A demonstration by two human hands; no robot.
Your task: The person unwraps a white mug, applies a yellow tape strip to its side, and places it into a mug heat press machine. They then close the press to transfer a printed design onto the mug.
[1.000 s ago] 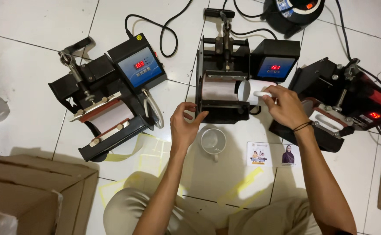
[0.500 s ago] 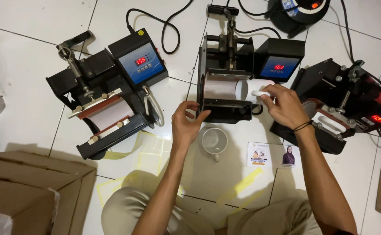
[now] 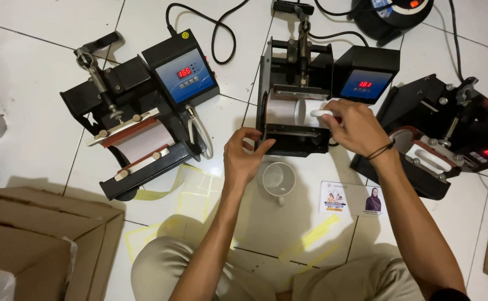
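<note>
Mug seated in centre heat press, both hands at press.

Right hand [image 3: 355, 125] closed around handle of white mug [image 3: 297, 111], lying sideways in clamp of middle press [image 3: 294, 120]. Left hand [image 3: 244, 159] loosely curled, fingertips touching press frame, holding nothing. Likely rigid, glazed, breakable, possibly hot: best gripped by handle. Second empty mug [image 3: 278, 179] upright on floor tiles [image 3: 27, 111], beside printed sheet [image 3: 350, 199].
</note>
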